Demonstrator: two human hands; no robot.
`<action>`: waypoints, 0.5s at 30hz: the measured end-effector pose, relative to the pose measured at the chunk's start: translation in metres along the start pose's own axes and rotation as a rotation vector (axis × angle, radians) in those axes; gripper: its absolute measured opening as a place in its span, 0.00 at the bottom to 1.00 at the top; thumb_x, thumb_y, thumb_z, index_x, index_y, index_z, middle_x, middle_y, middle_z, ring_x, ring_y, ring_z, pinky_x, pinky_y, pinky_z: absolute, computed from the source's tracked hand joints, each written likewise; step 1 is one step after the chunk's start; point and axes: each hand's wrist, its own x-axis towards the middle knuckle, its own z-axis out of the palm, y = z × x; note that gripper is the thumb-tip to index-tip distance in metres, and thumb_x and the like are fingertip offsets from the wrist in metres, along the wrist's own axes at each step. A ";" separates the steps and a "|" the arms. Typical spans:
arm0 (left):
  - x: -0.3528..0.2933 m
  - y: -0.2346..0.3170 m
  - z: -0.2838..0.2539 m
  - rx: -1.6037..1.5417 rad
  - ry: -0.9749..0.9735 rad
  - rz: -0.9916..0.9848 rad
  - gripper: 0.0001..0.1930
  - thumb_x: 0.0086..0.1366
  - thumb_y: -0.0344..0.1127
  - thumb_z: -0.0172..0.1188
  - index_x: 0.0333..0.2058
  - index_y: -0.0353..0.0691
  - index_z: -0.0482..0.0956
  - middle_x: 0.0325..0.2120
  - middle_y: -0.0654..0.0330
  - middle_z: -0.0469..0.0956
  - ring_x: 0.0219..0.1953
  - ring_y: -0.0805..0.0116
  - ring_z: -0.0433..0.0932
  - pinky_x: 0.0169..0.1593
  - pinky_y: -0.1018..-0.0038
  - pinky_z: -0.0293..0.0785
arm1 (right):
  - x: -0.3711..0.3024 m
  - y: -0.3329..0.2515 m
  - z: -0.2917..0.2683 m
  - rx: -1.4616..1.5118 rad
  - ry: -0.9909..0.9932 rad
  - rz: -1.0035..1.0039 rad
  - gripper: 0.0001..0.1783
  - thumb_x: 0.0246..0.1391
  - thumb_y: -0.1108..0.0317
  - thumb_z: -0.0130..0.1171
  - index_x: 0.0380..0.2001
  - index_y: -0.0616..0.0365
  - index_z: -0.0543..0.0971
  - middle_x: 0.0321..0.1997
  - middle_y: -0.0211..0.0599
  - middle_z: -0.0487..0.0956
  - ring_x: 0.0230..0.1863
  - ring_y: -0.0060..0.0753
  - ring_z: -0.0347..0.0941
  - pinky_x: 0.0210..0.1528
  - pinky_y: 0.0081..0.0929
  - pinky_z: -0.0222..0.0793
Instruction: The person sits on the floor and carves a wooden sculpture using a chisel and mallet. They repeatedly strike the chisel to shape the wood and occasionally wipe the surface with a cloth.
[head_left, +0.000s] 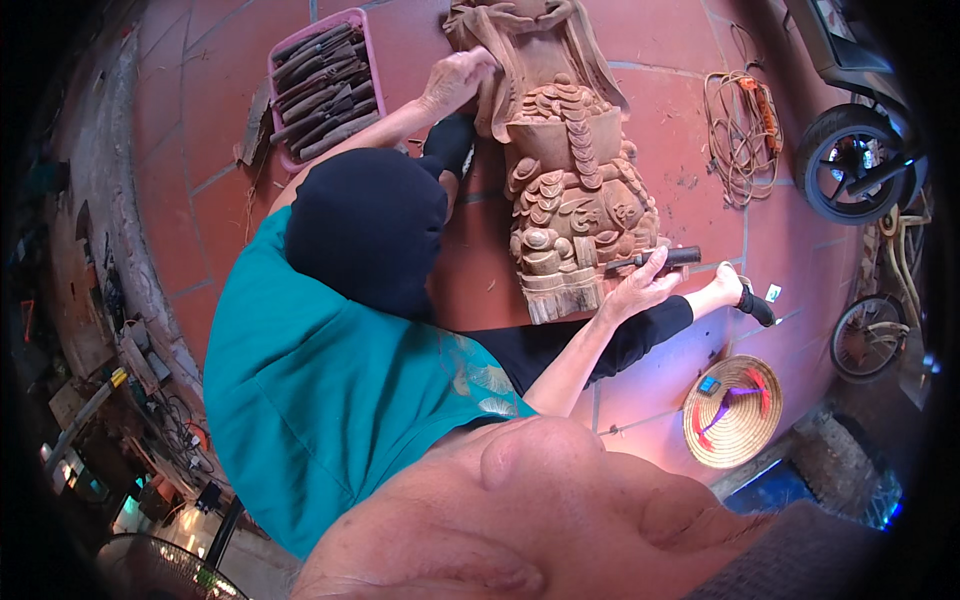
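Head view: right fingers (657, 263) hold a tool (683, 257); white-blue label (774, 292) illegible.

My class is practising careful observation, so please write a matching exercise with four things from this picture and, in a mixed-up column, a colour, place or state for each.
Things:
1. rectangular tray
2. black-handled tool
3. wooden carving
4. round woven hat

Descriptions:
A. held in the right hand
B. straw-coloured, with purple and red bands
C. pink, holding a row of dark tools
D. light brown, lying between the left hand and the right

Right pairs: 1-C, 2-A, 3-D, 4-B
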 end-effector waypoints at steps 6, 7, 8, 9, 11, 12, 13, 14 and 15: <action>0.036 -0.023 -0.004 -0.103 0.290 -0.172 0.06 0.67 0.39 0.62 0.37 0.44 0.80 0.28 0.53 0.82 0.32 0.53 0.84 0.36 0.60 0.78 | 0.001 0.007 0.000 0.029 0.003 0.036 0.25 0.67 0.54 0.58 0.42 0.73 0.75 0.34 0.50 0.80 0.32 0.36 0.78 0.32 0.33 0.75; 0.040 -0.024 -0.003 -0.112 0.297 -0.177 0.06 0.67 0.38 0.62 0.37 0.43 0.80 0.28 0.53 0.82 0.32 0.55 0.84 0.36 0.62 0.78 | 0.000 0.004 0.001 0.041 0.009 0.030 0.25 0.67 0.54 0.58 0.41 0.73 0.75 0.34 0.50 0.80 0.32 0.36 0.78 0.32 0.33 0.75; 0.044 -0.024 -0.002 -0.120 0.300 -0.180 0.06 0.68 0.38 0.62 0.38 0.42 0.81 0.28 0.53 0.82 0.32 0.57 0.84 0.36 0.64 0.77 | -0.002 0.000 0.001 0.054 0.019 0.028 0.25 0.67 0.54 0.58 0.41 0.73 0.75 0.34 0.50 0.80 0.32 0.36 0.78 0.32 0.33 0.75; 0.045 -0.021 0.003 -0.034 0.214 -0.218 0.06 0.68 0.38 0.62 0.38 0.43 0.81 0.29 0.54 0.83 0.33 0.57 0.85 0.37 0.63 0.78 | -0.002 0.004 -0.001 0.006 0.011 0.034 0.25 0.67 0.54 0.58 0.41 0.73 0.75 0.34 0.50 0.80 0.32 0.37 0.78 0.32 0.33 0.75; 0.038 -0.020 0.007 -0.036 0.168 -0.137 0.08 0.67 0.41 0.62 0.38 0.45 0.80 0.28 0.53 0.83 0.33 0.53 0.84 0.36 0.60 0.78 | -0.001 0.011 -0.006 -0.083 -0.015 0.045 0.25 0.67 0.54 0.58 0.42 0.73 0.75 0.35 0.50 0.80 0.32 0.37 0.77 0.33 0.33 0.75; 0.034 -0.019 0.006 -0.032 0.149 -0.101 0.08 0.67 0.43 0.61 0.38 0.47 0.80 0.27 0.53 0.83 0.33 0.51 0.84 0.36 0.58 0.78 | 0.000 0.009 -0.002 -0.031 -0.012 0.039 0.25 0.67 0.54 0.58 0.42 0.73 0.75 0.34 0.49 0.80 0.32 0.37 0.77 0.33 0.33 0.75; 0.026 -0.018 0.005 0.006 0.076 -0.109 0.08 0.66 0.42 0.62 0.38 0.47 0.81 0.28 0.54 0.83 0.34 0.51 0.84 0.37 0.57 0.78 | 0.001 0.008 0.003 0.020 -0.009 0.034 0.25 0.67 0.54 0.58 0.41 0.73 0.75 0.34 0.49 0.80 0.32 0.37 0.77 0.33 0.33 0.75; 0.025 -0.020 0.002 -0.037 0.054 -0.096 0.08 0.66 0.42 0.62 0.38 0.47 0.81 0.28 0.54 0.83 0.34 0.51 0.84 0.38 0.58 0.78 | 0.002 0.006 0.006 0.072 -0.006 0.029 0.24 0.67 0.54 0.58 0.41 0.73 0.74 0.34 0.49 0.79 0.32 0.38 0.77 0.33 0.33 0.75; 0.029 -0.020 0.002 -0.094 0.016 -0.067 0.08 0.66 0.42 0.62 0.38 0.47 0.81 0.28 0.54 0.83 0.34 0.51 0.84 0.38 0.58 0.79 | 0.001 0.005 0.003 0.030 0.002 0.017 0.24 0.67 0.54 0.58 0.41 0.72 0.74 0.34 0.49 0.79 0.32 0.38 0.77 0.33 0.33 0.75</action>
